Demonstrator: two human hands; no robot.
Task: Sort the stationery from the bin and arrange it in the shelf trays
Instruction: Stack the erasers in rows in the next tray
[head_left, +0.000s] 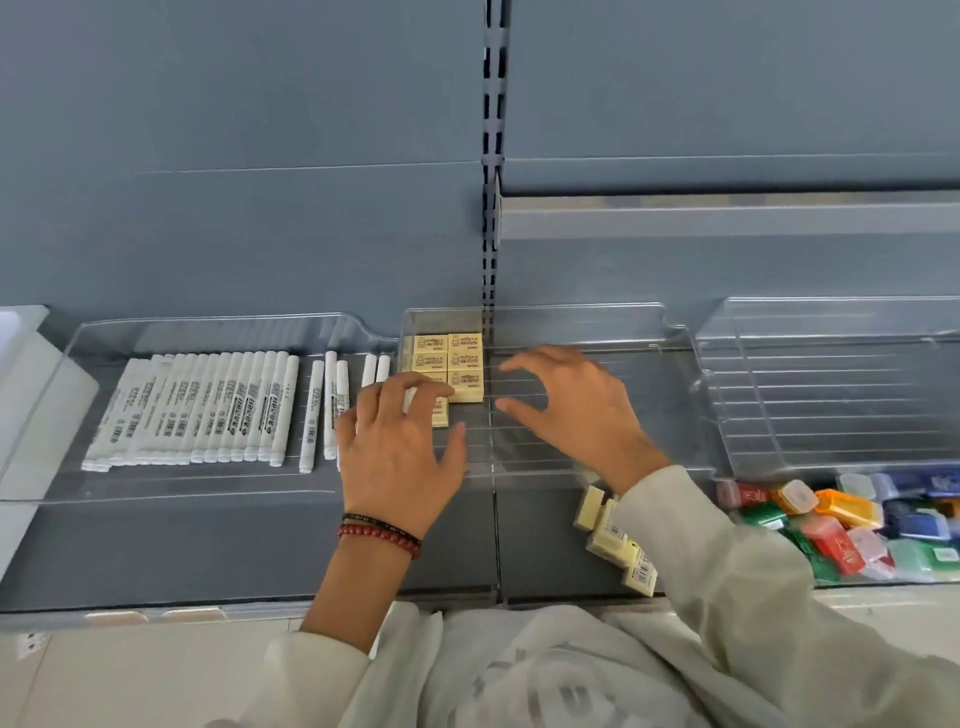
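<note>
Erasers (449, 364) lined up in a clear tray (571, 322)
They are touched by the flat left hand (400, 447); the right hand (576, 410) is held spread, empty.

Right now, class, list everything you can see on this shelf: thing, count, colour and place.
markers: many, white, left tray
erasers: several, cream, back left corner of middle tray
loose erasers: a few, cream, on the shelf by the right sleeve
boxes: many, mixed colours, front right
trays: three, clear, side by side
shelf: one, grey
bracelets: two, red and dark, left wrist
left hand: over the tray's erasers
right hand: over the middle tray, holding nothing
</note>
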